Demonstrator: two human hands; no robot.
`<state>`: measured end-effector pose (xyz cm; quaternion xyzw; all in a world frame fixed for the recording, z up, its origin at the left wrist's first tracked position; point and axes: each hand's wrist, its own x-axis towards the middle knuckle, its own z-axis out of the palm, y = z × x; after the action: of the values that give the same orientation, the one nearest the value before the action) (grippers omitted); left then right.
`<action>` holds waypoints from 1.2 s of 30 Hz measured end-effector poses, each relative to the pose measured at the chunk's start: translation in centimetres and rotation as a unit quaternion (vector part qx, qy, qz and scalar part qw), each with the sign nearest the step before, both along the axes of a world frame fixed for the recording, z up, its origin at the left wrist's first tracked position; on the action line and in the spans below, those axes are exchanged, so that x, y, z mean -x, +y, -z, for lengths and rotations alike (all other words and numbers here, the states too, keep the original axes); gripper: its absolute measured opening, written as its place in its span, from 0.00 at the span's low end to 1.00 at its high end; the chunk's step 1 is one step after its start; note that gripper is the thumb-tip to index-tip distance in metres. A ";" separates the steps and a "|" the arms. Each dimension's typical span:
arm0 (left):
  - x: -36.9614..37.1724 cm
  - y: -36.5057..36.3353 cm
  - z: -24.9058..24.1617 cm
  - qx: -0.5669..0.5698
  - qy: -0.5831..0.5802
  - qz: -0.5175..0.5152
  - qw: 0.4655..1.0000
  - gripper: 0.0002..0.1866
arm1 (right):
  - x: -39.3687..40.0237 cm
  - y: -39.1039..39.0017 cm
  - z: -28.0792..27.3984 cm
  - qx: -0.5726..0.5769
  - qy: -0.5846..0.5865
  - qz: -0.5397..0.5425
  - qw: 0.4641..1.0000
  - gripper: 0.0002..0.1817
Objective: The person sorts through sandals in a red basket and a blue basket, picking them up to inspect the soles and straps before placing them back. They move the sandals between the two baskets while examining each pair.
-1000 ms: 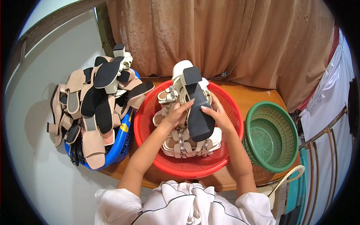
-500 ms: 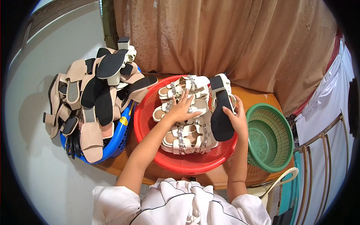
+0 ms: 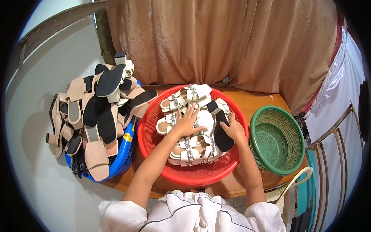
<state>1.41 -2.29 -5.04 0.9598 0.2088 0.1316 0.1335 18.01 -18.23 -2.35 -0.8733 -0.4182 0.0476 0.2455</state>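
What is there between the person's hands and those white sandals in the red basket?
Nothing visible. The left hand rests on the white sandals in the red basket; the right hand touches an upturned sandal there.

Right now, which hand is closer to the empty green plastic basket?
Right. The right hand grips a black-soled sandal near the green plastic basket; the left hand rests further away, mid red basket.

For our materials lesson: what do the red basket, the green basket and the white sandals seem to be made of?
Red basket: likely moulded plastic, glossy rim, mesh wall. Green basket: the same look, fine lattice. White sandals: smooth, possibly synthetic leather, with sparkly strap trim.
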 end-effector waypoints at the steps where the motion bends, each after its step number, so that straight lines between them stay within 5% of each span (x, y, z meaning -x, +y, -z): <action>1: 0.0 -0.1 -0.2 0.008 0.006 -0.004 1.000 0.50 | -0.2 -0.1 0.2 -0.002 -0.002 0.002 1.000 0.40; 19: -0.1 -0.4 -0.3 -0.010 0.018 -0.002 1.000 0.50 | -0.7 -0.1 -0.3 0.118 0.075 -0.013 0.990 0.43; 36: -0.4 -0.4 -0.2 -0.014 0.027 -0.003 1.000 0.48 | -1.4 1.1 -0.3 0.234 0.032 -0.059 0.970 0.48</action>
<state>1.82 -2.70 -4.86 0.9641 0.2136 0.1085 0.1142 19.37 -17.10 -2.02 -0.8781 -0.4386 0.1864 0.0438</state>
